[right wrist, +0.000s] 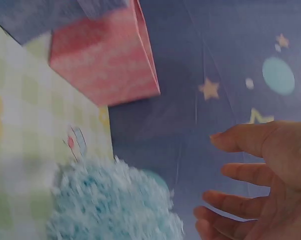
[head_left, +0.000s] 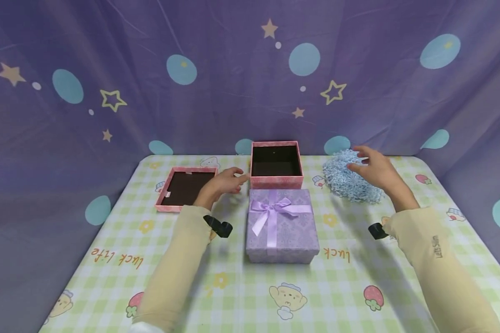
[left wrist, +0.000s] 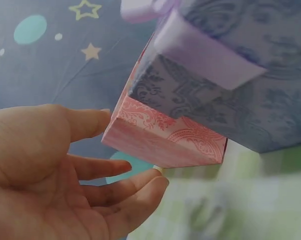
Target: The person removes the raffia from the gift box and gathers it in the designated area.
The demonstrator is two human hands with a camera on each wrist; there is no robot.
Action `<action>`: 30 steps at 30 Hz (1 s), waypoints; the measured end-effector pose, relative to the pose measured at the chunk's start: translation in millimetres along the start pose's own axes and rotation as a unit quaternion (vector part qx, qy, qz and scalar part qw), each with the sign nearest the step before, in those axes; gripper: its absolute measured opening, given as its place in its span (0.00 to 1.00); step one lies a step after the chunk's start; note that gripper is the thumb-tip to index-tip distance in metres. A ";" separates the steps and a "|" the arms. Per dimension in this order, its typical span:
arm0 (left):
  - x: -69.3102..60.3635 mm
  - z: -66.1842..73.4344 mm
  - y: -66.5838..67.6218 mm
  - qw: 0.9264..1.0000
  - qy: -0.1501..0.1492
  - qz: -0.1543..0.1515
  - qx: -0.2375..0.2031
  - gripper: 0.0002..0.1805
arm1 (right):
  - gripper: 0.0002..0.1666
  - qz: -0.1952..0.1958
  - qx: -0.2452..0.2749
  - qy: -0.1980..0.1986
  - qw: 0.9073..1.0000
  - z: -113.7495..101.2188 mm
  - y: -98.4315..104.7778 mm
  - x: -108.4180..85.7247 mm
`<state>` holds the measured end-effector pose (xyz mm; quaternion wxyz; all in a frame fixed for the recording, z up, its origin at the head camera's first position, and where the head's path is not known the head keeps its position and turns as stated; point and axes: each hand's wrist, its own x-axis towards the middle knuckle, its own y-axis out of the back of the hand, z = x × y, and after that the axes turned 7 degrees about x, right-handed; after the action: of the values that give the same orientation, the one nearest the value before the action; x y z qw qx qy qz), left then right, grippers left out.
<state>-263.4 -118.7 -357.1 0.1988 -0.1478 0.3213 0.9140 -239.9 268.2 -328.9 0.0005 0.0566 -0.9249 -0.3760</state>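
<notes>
In the head view my left hand (head_left: 225, 182), fingers relaxed and holding nothing, hovers between the pink lid (head_left: 169, 208) and the open pink box (head_left: 276, 182). The left wrist view shows its fingertips close to the pink box (left wrist: 165, 145); whether they touch it I cannot tell. Above the pile of light blue paper shreds (head_left: 341, 178) is my right hand (head_left: 375, 169), empty, its fingers spread and slightly bent. In the right wrist view the shreds (right wrist: 113, 205) lie below and left of that hand (right wrist: 260, 185).
A closed purple box (head_left: 282, 236) with a lilac ribbon bow stands in front of the pink box, at the middle of the table. The checked tablecloth (head_left: 329, 300) covers the table, and a purple curtain (head_left: 233, 92) with stars hangs behind and at both sides.
</notes>
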 end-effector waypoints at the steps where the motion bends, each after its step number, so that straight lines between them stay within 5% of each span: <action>1: -2.9 -0.7 -0.7 1.000 -0.001 0.005 0.014 0.31 | 0.38 0.000 -0.003 0.007 1.000 -3.1 -4.6 -1.7; 8: -23.9 -5.3 -7.2 0.998 -0.030 0.001 0.055 0.27 | 0.33 -0.025 -0.002 0.059 0.998 -17.9 -37.1 -16.7; 17: -41.1 -18.1 -17.9 0.994 -0.073 -0.066 -0.044 0.24 | 0.31 -0.120 0.086 0.080 0.986 -21.4 -71.6 -39.6; 22: -47.8 -23.5 -24.8 0.990 -0.074 -0.094 -0.077 0.27 | 0.35 -0.196 0.141 0.051 0.969 -19.9 -83.6 -47.7; 30: -51.4 -30.2 -30.2 0.985 -0.069 -0.123 -0.102 0.33 | 0.42 -0.251 0.239 -0.035 0.938 -19.8 -93.2 -58.7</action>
<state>-200.1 -130.5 -375.2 0.3152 -0.1427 0.1912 0.9186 -171.0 194.4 -377.0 -0.1393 0.2719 -0.9427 -0.1338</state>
